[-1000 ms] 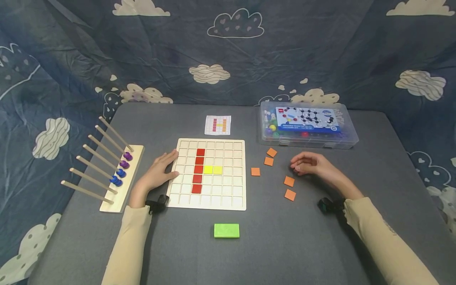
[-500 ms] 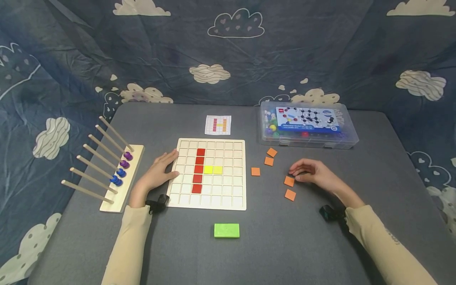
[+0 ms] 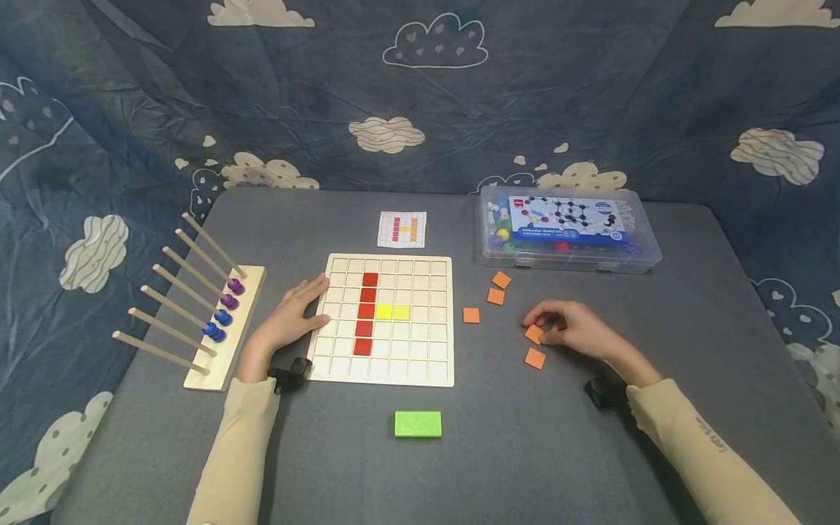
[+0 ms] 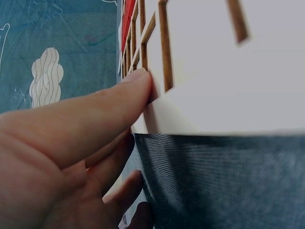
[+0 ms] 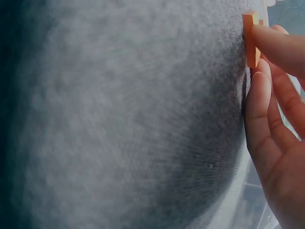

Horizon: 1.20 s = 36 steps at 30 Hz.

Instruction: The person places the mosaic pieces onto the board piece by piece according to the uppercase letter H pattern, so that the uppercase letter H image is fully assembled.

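The left edge of a pale wooden grid board (image 3: 429, 357) lies under my left hand (image 3: 289, 321), whose extended thumb and fingers rest against it. In the left wrist view the thumb touches the board's rim. A column of red tiles (image 3: 365, 311) and two yellow tiles (image 3: 392, 313) sit in its squares. To the right of the board, my right hand (image 3: 577, 332) pinches an orange square tile (image 3: 534, 334) between thumb and index finger, at table level. Another orange tile (image 3: 534, 358) lies just below it. Three more, including one orange tile (image 3: 471, 316), lie between hand and board.
Behind the board lies a small pattern card (image 3: 402, 230). A clear plastic molecular model box (image 3: 567, 255) stands at the back right. At left is a wooden peg stand (image 3: 252, 284) with blue and purple beads. A green block (image 3: 418, 424) lies in front.
My right hand has come down toward the front and slightly left, and its thumb and index finger have closed round the orange tile. My left hand keeps its place on the board.
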Each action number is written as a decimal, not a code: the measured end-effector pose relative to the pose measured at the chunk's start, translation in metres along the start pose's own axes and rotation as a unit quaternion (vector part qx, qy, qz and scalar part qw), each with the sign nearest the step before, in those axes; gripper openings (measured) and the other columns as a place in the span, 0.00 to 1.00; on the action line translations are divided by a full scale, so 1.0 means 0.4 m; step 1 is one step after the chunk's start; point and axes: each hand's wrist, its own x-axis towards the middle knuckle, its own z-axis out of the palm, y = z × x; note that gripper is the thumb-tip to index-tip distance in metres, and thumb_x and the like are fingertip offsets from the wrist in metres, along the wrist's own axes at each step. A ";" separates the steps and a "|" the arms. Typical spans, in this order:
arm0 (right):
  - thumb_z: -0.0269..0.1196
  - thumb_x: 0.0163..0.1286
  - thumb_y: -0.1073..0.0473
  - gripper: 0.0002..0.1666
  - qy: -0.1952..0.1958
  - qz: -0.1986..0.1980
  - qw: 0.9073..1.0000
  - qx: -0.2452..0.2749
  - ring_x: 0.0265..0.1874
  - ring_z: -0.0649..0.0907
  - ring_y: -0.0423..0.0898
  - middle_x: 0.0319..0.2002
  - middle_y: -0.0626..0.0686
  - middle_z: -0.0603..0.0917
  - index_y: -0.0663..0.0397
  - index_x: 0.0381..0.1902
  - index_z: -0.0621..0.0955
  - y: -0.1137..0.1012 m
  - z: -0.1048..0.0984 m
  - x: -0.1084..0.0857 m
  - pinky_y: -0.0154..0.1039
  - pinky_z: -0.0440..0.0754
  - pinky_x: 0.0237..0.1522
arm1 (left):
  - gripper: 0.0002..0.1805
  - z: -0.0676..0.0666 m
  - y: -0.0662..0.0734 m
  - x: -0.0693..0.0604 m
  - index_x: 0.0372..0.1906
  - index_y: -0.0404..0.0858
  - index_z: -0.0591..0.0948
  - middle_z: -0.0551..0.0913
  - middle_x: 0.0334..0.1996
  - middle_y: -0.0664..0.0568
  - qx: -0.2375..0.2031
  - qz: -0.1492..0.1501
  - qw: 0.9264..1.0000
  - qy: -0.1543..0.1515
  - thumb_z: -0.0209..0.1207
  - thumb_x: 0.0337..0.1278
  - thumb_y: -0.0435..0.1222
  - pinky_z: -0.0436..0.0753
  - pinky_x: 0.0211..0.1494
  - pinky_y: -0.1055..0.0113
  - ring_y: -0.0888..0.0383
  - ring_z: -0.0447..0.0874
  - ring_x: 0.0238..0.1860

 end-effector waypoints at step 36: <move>0.61 0.66 0.69 0.07 -0.026 -0.031 0.993 0.108 0.29 0.80 0.47 0.32 0.57 0.81 0.66 0.41 0.80 -0.113 0.040 0.168 0.43 0.81 0.35 | 0.38 0.000 0.009 -0.002 0.72 0.28 0.56 0.52 0.73 0.37 -0.005 -0.006 1.000 0.003 0.58 0.60 0.32 0.46 0.67 0.36 0.35 0.40 0.72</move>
